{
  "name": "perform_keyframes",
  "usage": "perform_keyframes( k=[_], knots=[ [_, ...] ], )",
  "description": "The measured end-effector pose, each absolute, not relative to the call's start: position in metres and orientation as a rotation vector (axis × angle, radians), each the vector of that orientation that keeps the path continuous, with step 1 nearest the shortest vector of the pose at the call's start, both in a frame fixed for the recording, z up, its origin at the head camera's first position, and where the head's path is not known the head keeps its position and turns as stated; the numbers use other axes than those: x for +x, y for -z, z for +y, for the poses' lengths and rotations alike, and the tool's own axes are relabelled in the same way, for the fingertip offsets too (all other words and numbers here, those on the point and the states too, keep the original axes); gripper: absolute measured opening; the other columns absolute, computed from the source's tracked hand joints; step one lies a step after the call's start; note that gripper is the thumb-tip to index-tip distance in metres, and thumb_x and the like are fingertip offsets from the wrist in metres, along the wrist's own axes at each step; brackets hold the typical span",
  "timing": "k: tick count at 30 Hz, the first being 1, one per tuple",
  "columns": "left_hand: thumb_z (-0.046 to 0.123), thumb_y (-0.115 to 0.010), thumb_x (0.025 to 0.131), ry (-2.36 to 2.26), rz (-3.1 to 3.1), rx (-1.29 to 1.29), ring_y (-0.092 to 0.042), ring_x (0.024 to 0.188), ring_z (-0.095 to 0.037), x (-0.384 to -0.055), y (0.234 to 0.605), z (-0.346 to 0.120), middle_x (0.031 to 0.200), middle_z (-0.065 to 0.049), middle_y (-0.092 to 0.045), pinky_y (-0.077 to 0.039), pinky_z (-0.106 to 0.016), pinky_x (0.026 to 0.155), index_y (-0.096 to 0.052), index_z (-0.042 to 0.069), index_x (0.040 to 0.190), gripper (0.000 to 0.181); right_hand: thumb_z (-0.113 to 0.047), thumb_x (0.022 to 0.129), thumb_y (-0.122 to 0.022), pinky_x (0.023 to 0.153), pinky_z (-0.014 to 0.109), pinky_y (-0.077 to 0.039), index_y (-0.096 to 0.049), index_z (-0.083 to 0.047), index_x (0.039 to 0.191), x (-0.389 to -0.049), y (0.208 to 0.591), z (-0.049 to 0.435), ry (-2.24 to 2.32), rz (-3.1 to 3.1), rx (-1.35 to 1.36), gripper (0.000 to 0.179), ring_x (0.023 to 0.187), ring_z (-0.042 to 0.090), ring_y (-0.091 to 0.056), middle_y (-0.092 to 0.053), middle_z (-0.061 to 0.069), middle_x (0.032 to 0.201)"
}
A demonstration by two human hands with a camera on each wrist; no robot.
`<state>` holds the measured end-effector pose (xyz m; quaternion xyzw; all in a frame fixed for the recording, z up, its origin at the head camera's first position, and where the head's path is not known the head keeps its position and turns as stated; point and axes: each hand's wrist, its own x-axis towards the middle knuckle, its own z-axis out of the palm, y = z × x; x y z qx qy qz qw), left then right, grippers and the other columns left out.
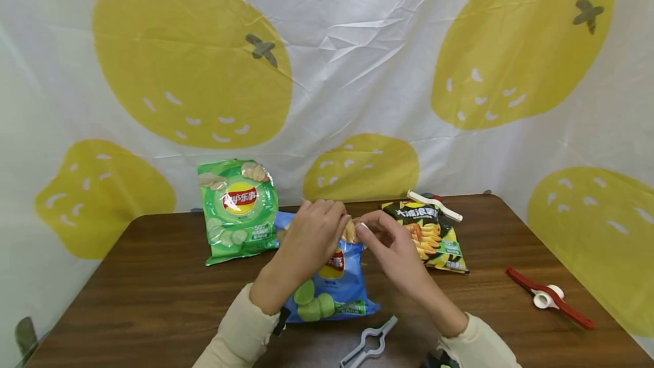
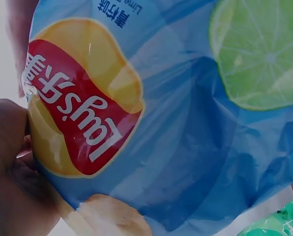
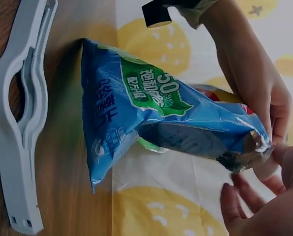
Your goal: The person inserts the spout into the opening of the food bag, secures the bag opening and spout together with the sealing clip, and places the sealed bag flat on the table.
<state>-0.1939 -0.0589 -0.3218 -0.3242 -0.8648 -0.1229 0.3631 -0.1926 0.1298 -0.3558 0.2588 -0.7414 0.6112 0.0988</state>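
A blue Lay's potato chip bag (image 1: 339,280) stands on the table between the two hands, its top folded down or bunched. My left hand (image 1: 314,231) grips the bag's top from the left, covering part of the logo. In the left wrist view, fingers (image 2: 13,167) curl at the bag's edge. My right hand (image 1: 395,249) pinches the top right corner between thumb and forefinger. The right wrist view shows the crumpled corner by the right thumb (image 3: 290,160). In front of the bag lies a grey bag clip (image 1: 369,342), touched by neither hand.
A green Lay's chip bag (image 1: 237,212) leans upright at back left. A black chip bag (image 1: 429,237) lies at back right with a white clip (image 1: 434,204) at its top. A red-and-white clip (image 1: 549,298) lies on the brown table (image 1: 148,294) at right. Behind hangs a lemon-print cloth (image 1: 357,72).
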Motion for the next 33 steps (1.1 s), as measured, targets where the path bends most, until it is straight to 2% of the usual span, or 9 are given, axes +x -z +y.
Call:
perform_keyframes(
  k=[5, 7, 11, 14, 18, 22, 25, 33],
  knots=[
    [0.015, -0.063, 0.098, 0.349, -2.219, -0.826, -0.055, 0.068, -0.016, -0.194, 0.32, -0.061, 0.071, 0.002, -0.054, -0.033, -0.028, 0.06, -0.061, 0.012, 0.085, 0.014, -0.01, 0.099, -0.061, 0.066, 0.029, -0.051, -0.065, -0.004, 0.115, -0.195, 0.354, 0.135, -1.902, -2.153, 0.835, 0.017, 0.076, 0.021, -0.059, -0.064, 0.01, 0.092],
    [0.016, -0.063, 0.098, 0.348, -2.22, -0.823, -0.055, 0.068, -0.016, -0.195, 0.32, -0.062, 0.071, 0.002, -0.054, -0.033, -0.028, 0.06, -0.061, 0.011, 0.085, 0.014, -0.011, 0.098, -0.063, 0.07, 0.027, -0.053, -0.065, -0.004, 0.118, -0.196, 0.352, 0.137, -1.975, -2.176, 0.825, 0.021, 0.079, 0.019, -0.062, -0.065, 0.008, 0.093],
    [0.016, -0.062, 0.098, 0.345, -2.221, -0.82, -0.055, 0.067, -0.016, -0.196, 0.319, -0.063, 0.071, 0.001, -0.054, -0.033, -0.028, 0.06, -0.061, 0.01, 0.085, 0.015, -0.016, 0.094, -0.07, 0.083, 0.033, -0.055, -0.063, -0.003, 0.126, -0.195, 0.348, 0.139, -2.124, -2.252, 0.734, 0.035, 0.095, 0.018, -0.067, -0.07, 0.005, 0.102],
    [0.015, -0.062, 0.099, 0.351, -2.218, -0.815, -0.055, 0.068, -0.017, -0.196, 0.319, -0.065, 0.071, 0.0, -0.055, -0.034, -0.029, 0.06, -0.061, 0.01, 0.085, 0.015, -0.018, 0.093, -0.071, 0.087, 0.036, -0.054, -0.062, -0.001, 0.128, -0.195, 0.348, 0.139, -2.186, -2.262, 0.68, 0.04, 0.1, 0.02, -0.067, -0.071, 0.006, 0.107],
    [0.015, -0.061, 0.099, 0.354, -2.211, -0.803, -0.057, 0.067, -0.017, -0.197, 0.318, -0.066, 0.07, 0.0, -0.056, -0.034, -0.029, 0.059, -0.061, 0.01, 0.085, 0.015, -0.016, 0.094, -0.069, 0.084, 0.034, -0.055, -0.061, 0.002, 0.128, -0.197, 0.351, 0.137, -2.28, -2.199, 0.605, 0.039, 0.092, 0.019, -0.067, -0.07, 0.005, 0.106],
    [0.015, -0.062, 0.099, 0.359, -2.209, -0.794, -0.057, 0.067, -0.016, -0.198, 0.317, -0.067, 0.07, 0.0, -0.057, -0.035, -0.029, 0.059, -0.061, 0.01, 0.085, 0.015, -0.016, 0.097, -0.066, 0.078, 0.029, -0.054, -0.061, 0.0, 0.127, -0.199, 0.354, 0.136, -2.402, -2.142, 0.54, 0.034, 0.081, 0.015, -0.064, -0.069, 0.001, 0.1],
    [0.015, -0.062, 0.099, 0.369, -2.21, -0.797, -0.057, 0.068, -0.016, -0.199, 0.316, -0.068, 0.071, 0.0, -0.058, -0.035, -0.029, 0.059, -0.062, 0.01, 0.085, 0.014, -0.017, 0.099, -0.063, 0.076, 0.028, -0.054, -0.059, -0.001, 0.127, -0.2, 0.355, 0.135, -2.457, -2.106, 0.548, 0.033, 0.08, 0.013, -0.063, -0.07, -0.001, 0.1],
    [0.015, -0.062, 0.098, 0.345, -2.215, -0.799, -0.058, 0.068, -0.016, -0.198, 0.315, -0.069, 0.072, 0.0, -0.059, -0.036, -0.029, 0.059, -0.062, 0.01, 0.085, 0.015, -0.021, 0.103, -0.055, 0.089, 0.032, -0.051, -0.05, 0.0, 0.134, -0.2, 0.356, 0.134, -2.37, -2.194, 0.666, 0.038, 0.085, 0.014, -0.063, -0.07, -0.004, 0.105]
  ],
)
